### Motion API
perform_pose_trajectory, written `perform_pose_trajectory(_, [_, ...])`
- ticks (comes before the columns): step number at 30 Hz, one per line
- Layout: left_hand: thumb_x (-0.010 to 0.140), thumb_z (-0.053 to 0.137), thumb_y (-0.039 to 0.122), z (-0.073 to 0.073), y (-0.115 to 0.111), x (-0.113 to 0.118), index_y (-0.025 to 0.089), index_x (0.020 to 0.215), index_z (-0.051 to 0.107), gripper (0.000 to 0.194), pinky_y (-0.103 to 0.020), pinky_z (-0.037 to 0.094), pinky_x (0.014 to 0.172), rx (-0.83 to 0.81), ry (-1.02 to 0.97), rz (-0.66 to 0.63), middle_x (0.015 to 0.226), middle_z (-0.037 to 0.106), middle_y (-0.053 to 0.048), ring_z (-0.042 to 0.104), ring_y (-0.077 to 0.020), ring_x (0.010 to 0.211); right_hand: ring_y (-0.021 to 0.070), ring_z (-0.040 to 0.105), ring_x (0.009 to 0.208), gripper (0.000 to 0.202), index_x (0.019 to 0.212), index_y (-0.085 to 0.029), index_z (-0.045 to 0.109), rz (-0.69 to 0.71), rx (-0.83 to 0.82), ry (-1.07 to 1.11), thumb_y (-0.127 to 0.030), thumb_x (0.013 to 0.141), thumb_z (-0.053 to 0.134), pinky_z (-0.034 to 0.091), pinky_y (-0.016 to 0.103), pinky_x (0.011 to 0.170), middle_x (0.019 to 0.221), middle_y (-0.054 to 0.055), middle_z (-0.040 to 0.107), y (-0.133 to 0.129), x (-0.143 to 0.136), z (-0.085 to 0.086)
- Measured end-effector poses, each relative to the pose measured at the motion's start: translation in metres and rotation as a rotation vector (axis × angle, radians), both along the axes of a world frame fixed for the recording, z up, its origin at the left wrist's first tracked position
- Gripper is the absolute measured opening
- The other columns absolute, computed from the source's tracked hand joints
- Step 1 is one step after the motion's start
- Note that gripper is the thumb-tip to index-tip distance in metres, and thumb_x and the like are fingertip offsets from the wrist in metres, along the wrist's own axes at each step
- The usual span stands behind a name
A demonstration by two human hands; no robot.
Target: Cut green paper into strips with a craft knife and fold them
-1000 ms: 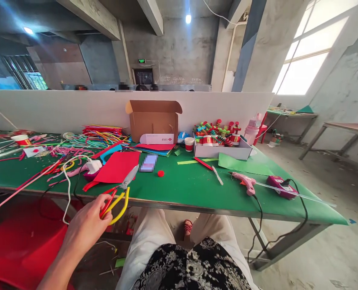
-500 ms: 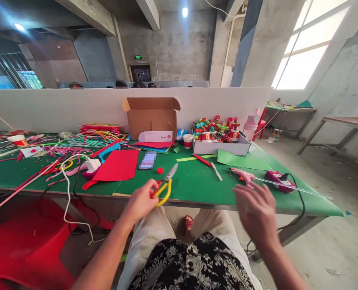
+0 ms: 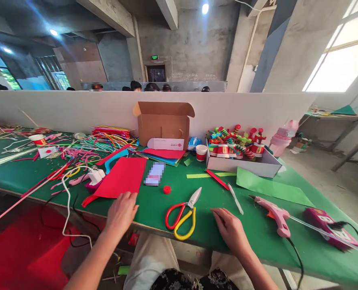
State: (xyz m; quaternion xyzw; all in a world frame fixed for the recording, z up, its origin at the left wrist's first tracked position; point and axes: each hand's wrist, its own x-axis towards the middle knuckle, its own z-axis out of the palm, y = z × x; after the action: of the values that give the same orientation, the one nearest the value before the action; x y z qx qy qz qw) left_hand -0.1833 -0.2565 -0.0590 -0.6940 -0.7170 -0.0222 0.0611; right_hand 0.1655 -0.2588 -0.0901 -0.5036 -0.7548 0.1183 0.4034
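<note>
My left hand (image 3: 122, 212) lies at the front edge of the table, fingertips at the near corner of a red sheet (image 3: 125, 175); its fingers are laid down and hold nothing visible. On the green tabletop, my right hand (image 3: 229, 228) rests with fingers stretched out and nothing in it. Between the hands lie scissors (image 3: 191, 204) with one red and one yellow handle, blades partly apart and pointing away. A small red disc-like piece (image 3: 167, 189) sits beyond them. Right of my right hand are a white pen-like tool (image 3: 236, 199) and a pink glue gun (image 3: 272, 213).
A grey-white box (image 3: 242, 164) holds several colourful figures at the back right. Behind are a brown carton (image 3: 163, 125), a paper cup (image 3: 201, 153) and a phone (image 3: 155, 174). Pipe cleaners (image 3: 106, 141) and a white cable (image 3: 64, 201) crowd the left. A purple device (image 3: 330, 229) lies right.
The scissors have left my left hand and now lie on the table. My left hand has moved left to the red sheet; my right hand has moved away from the glue gun onto the tabletop.
</note>
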Motion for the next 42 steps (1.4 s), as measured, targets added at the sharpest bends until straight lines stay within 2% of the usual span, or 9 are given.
perform_pose_trajectory(4, [0.086, 0.049, 0.007, 0.002, 0.023, -0.031, 0.015, 0.104, 0.068, 0.027, -0.037, 0.051, 0.087, -0.043, 0.048, 0.072, 0.103, 0.069, -0.015, 0.065, -0.0277, 0.102, 0.0193, 0.071, 0.061, 0.041, 0.088, -0.022, 0.075, -0.003, -0.128, 0.102, -0.049, 0.095, 0.046, 0.059, 0.026, 0.057, 0.076, 0.005, 0.076, 0.006, 0.009, -0.004])
perform_pose_trajectory(12, [0.083, 0.046, 0.005, 0.000, 0.051, -0.035, 0.014, 0.095, 0.070, 0.028, -0.035, 0.054, 0.078, -0.100, 0.058, 0.111, 0.098, 0.069, -0.018, 0.070, -0.0284, 0.093, 0.0204, 0.074, 0.067, 0.039, 0.083, -0.027, 0.074, 0.038, -0.037, 0.129, -0.055, 0.093, 0.049, 0.060, 0.024, 0.055, 0.079, 0.005, 0.077, 0.007, 0.007, -0.004])
perform_pose_trajectory(19, [0.079, 0.062, 0.011, 0.002, 0.054, -0.043, 0.020, 0.087, 0.071, 0.015, -0.031, 0.051, 0.087, -0.178, 0.023, 0.036, 0.094, 0.071, -0.010, 0.068, -0.0243, 0.098, 0.0176, 0.074, 0.066, 0.038, 0.084, -0.027, 0.074, 0.050, -0.022, 0.102, -0.051, 0.096, 0.048, 0.059, 0.020, 0.057, 0.078, 0.003, 0.076, 0.007, 0.006, -0.003])
perform_pose_trajectory(22, [0.083, 0.053, 0.005, 0.003, 0.058, -0.036, 0.016, 0.087, 0.071, 0.022, -0.034, 0.052, 0.084, -0.168, 0.047, 0.044, 0.094, 0.071, -0.014, 0.069, -0.0262, 0.094, 0.0175, 0.074, 0.065, 0.038, 0.083, -0.027, 0.074, 0.048, -0.015, 0.098, -0.051, 0.096, 0.048, 0.059, 0.021, 0.057, 0.077, 0.003, 0.076, 0.007, 0.005, -0.001])
perform_pose_trajectory(26, [0.082, 0.042, -0.003, 0.004, 0.063, -0.027, 0.014, 0.104, 0.069, 0.038, -0.038, 0.054, 0.079, -0.135, 0.093, 0.046, 0.102, 0.069, -0.019, 0.068, -0.0298, 0.096, 0.0180, 0.074, 0.066, 0.038, 0.084, -0.027, 0.074, 0.052, -0.031, 0.097, -0.050, 0.096, 0.048, 0.059, 0.022, 0.058, 0.077, 0.003, 0.076, 0.006, 0.005, 0.000])
perform_pose_trajectory(30, [0.082, 0.040, -0.002, 0.009, 0.062, -0.034, 0.012, 0.103, 0.070, 0.039, -0.043, 0.052, 0.083, -0.104, 0.148, 0.056, 0.104, 0.069, -0.023, 0.065, -0.0341, 0.105, 0.0183, 0.073, 0.068, 0.041, 0.083, -0.025, 0.074, 0.056, -0.048, 0.102, -0.050, 0.097, 0.045, 0.059, 0.022, 0.060, 0.078, 0.005, 0.076, 0.003, 0.004, 0.001])
perform_pose_trajectory(35, [0.078, 0.047, 0.001, 0.016, 0.047, -0.053, 0.011, 0.077, 0.072, 0.027, -0.046, 0.050, 0.082, -0.097, 0.187, 0.140, 0.084, 0.072, -0.024, 0.066, -0.0381, 0.097, 0.0172, 0.073, 0.067, 0.040, 0.086, -0.024, 0.074, 0.057, -0.049, 0.096, -0.049, 0.098, 0.045, 0.057, 0.022, 0.059, 0.077, 0.004, 0.075, 0.001, 0.004, 0.000])
perform_pose_trajectory(38, [0.077, 0.046, 0.002, 0.015, 0.034, -0.057, 0.013, 0.071, 0.072, 0.029, -0.043, 0.049, 0.082, -0.076, 0.196, 0.170, 0.080, 0.073, -0.022, 0.067, -0.0357, 0.096, 0.0166, 0.072, 0.068, 0.037, 0.089, -0.023, 0.074, 0.073, -0.045, 0.092, -0.046, 0.099, 0.046, 0.056, 0.021, 0.059, 0.078, 0.004, 0.074, 0.002, 0.006, -0.002])
perform_pose_trajectory(42, [0.084, 0.040, 0.006, 0.022, 0.022, -0.058, 0.016, 0.083, 0.074, 0.035, -0.034, 0.048, 0.073, -0.011, 0.182, 0.189, 0.088, 0.075, -0.016, 0.069, -0.0283, 0.089, 0.0164, 0.071, 0.068, 0.032, 0.090, -0.024, 0.073, 0.079, -0.050, 0.090, -0.040, 0.099, 0.047, 0.055, 0.022, 0.060, 0.079, 0.003, 0.073, 0.001, 0.006, -0.004])
